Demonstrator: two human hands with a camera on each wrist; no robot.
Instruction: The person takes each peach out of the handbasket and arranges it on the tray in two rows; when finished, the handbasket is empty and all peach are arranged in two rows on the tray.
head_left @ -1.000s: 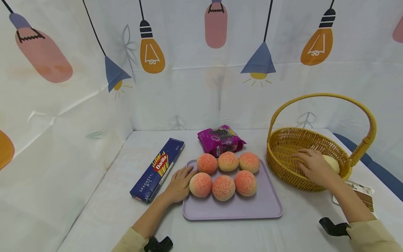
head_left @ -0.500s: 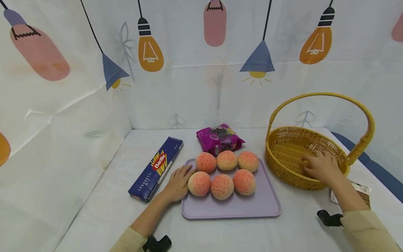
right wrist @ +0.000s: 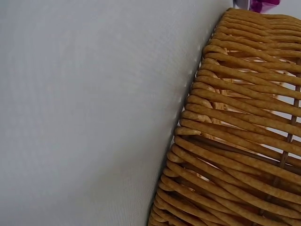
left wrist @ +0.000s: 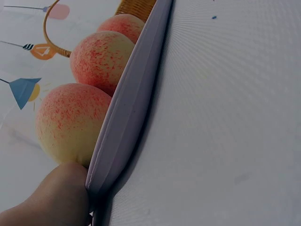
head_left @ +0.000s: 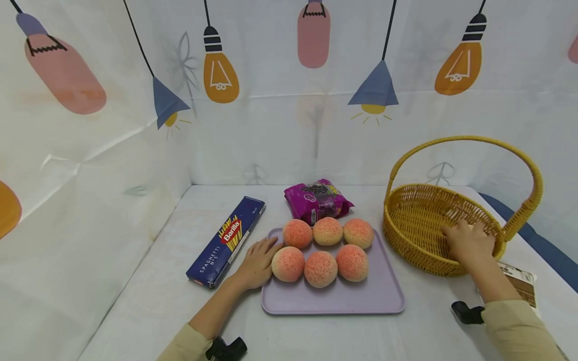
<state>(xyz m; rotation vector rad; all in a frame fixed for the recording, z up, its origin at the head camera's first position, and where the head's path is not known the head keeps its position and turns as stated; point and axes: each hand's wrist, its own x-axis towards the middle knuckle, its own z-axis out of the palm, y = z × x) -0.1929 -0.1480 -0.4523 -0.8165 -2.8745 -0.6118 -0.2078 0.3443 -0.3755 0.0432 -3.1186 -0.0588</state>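
A lilac tray (head_left: 334, 302) holds two rows of pink-and-yellow peaches (head_left: 320, 269). My left hand (head_left: 256, 263) rests on the tray's left edge, fingers extended, close beside the nearest peaches. In the left wrist view its thumb (left wrist: 61, 195) lies at the tray rim, right below a peach (left wrist: 75, 122). My right hand (head_left: 470, 244) reaches down into a wicker basket (head_left: 406, 245) with an arched handle. Its fingers curl over a pale round fruit, a peach by its shape, which the hand mostly hides. The basket wall (right wrist: 244, 113) blocks the fingers in the right wrist view.
Left of the tray lies a blue spaghetti box (head_left: 226, 243). A purple snack bag (head_left: 318, 200) sits behind the peaches. A brown-and-white packet (head_left: 521, 283) is partly under my right forearm, beside the basket. Printed white cloth (head_left: 280, 140) hangs behind the table.
My right hand has shifted over the pale fruit in the basket and its fingers have curled down onto it, covering most of it. The left hand stays at the tray edge.
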